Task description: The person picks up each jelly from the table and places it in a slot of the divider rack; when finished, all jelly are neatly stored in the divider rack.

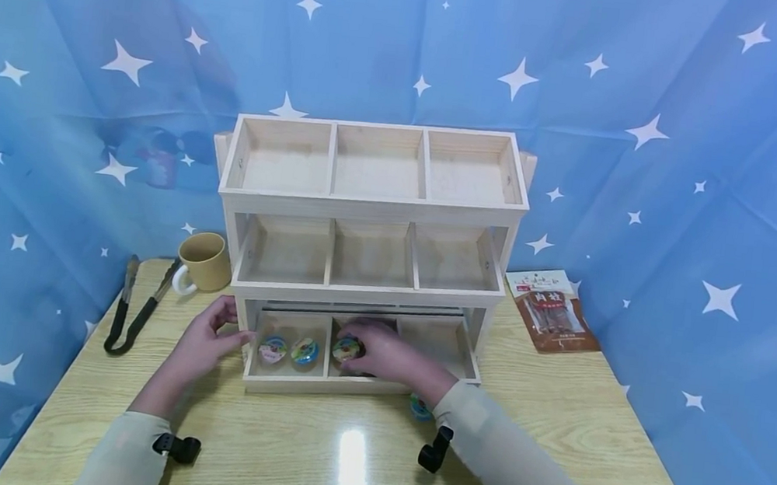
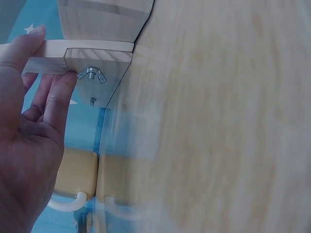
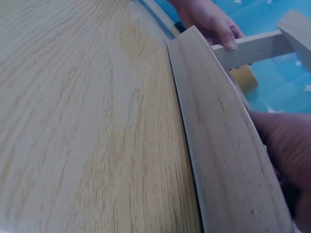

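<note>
A three-tier wooden rack (image 1: 372, 211) stands on the table. My left hand (image 1: 205, 343) is at the left end of its lowest tray; in the left wrist view that hand (image 2: 36, 121) pinches a wooden edge (image 2: 97, 45), thumb above and fingers beneath. Inside the lowest tray's middle compartment, my right hand (image 1: 386, 353) holds a small round cup (image 1: 346, 348) between thumb and fingers. The left compartment holds a pink-lidded cup (image 1: 273, 350) and a blue-rimmed one (image 1: 304, 351). In the right wrist view the tray's front board (image 3: 223, 131) hides part of my right hand (image 3: 289, 150).
Another small cup (image 1: 420, 408) lies on the table before the rack, partly under my right forearm. A tan mug (image 1: 207, 262) and black-handled tongs (image 1: 136, 325) are left of the rack. At its right lies a brown food packet (image 1: 554, 313). Blue star-patterned cloth surrounds the table.
</note>
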A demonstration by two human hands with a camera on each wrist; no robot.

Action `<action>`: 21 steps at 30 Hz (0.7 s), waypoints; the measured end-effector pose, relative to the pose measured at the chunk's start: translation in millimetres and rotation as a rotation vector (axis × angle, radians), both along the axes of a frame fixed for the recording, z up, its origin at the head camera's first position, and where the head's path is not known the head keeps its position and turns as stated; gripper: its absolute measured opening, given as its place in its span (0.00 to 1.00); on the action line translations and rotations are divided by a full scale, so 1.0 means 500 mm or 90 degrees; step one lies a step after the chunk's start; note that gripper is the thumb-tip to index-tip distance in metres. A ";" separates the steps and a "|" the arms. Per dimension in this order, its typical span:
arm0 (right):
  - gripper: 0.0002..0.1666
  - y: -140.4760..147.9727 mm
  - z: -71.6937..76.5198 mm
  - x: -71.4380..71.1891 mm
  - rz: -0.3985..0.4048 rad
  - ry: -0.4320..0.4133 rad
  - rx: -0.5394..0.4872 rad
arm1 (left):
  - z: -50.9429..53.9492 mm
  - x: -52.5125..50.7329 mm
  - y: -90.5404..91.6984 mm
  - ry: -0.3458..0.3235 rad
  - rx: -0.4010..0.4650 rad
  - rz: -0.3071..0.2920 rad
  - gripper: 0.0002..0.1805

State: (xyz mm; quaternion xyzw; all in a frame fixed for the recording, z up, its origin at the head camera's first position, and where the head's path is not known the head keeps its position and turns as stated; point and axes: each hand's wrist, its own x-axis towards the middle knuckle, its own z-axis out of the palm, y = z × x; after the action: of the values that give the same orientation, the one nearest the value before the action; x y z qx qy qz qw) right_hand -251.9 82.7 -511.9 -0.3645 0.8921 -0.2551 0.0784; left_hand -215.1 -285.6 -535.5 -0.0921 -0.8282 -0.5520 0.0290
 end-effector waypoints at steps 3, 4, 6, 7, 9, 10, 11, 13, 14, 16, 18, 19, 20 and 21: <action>0.27 -0.001 -0.001 -0.001 0.004 0.014 0.005 | 0.000 0.000 -0.001 0.001 0.002 -0.001 0.30; 0.27 -0.001 -0.002 -0.001 0.006 0.018 0.005 | 0.000 0.000 -0.002 0.002 0.001 -0.002 0.30; 0.27 0.001 -0.001 -0.001 0.010 0.024 0.001 | -0.001 0.000 -0.003 0.004 0.002 -0.004 0.30; 0.27 0.003 0.000 0.000 0.010 0.022 -0.004 | -0.002 -0.001 -0.003 0.004 0.002 -0.005 0.30; 0.29 0.007 0.004 0.002 0.012 0.009 -0.018 | -0.003 -0.002 -0.004 0.005 0.000 -0.003 0.30; 0.29 0.010 0.006 0.004 0.010 -0.002 -0.024 | -0.004 -0.002 -0.004 0.005 -0.001 -0.002 0.30; 0.30 0.013 0.009 0.005 0.009 -0.014 -0.031 | -0.004 -0.002 -0.004 0.005 -0.001 0.000 0.30; 0.32 0.020 0.015 0.007 0.005 -0.037 -0.041 | -0.004 -0.002 -0.005 0.005 -0.002 0.001 0.30; 0.32 0.025 0.017 0.009 0.001 -0.048 -0.043 | -0.003 -0.001 -0.005 0.006 -0.002 0.001 0.30; 0.33 0.034 0.022 0.012 -0.011 -0.054 -0.042 | -0.002 -0.001 -0.004 0.006 -0.002 0.000 0.30; 0.33 0.046 0.027 0.020 -0.021 -0.053 -0.043 | -0.002 -0.001 -0.003 0.006 -0.002 -0.001 0.30; 0.33 0.052 0.031 0.025 -0.027 -0.049 -0.044 | -0.002 -0.001 -0.002 0.006 -0.002 -0.001 0.30; 0.33 0.060 0.033 0.030 -0.032 -0.038 -0.046 | -0.002 -0.001 -0.002 0.006 -0.003 -0.001 0.30; 0.32 0.067 0.036 0.035 -0.037 -0.026 -0.049 | -0.002 -0.001 -0.002 0.005 -0.003 0.000 0.30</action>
State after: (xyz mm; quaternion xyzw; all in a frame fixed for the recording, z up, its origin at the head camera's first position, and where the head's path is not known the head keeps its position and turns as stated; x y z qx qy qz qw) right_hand -234.3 116.0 -493.8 -0.3358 0.8901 -0.2989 0.0747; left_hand -215.6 -286.6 -536.5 -0.0944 -0.8293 -0.5499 0.0320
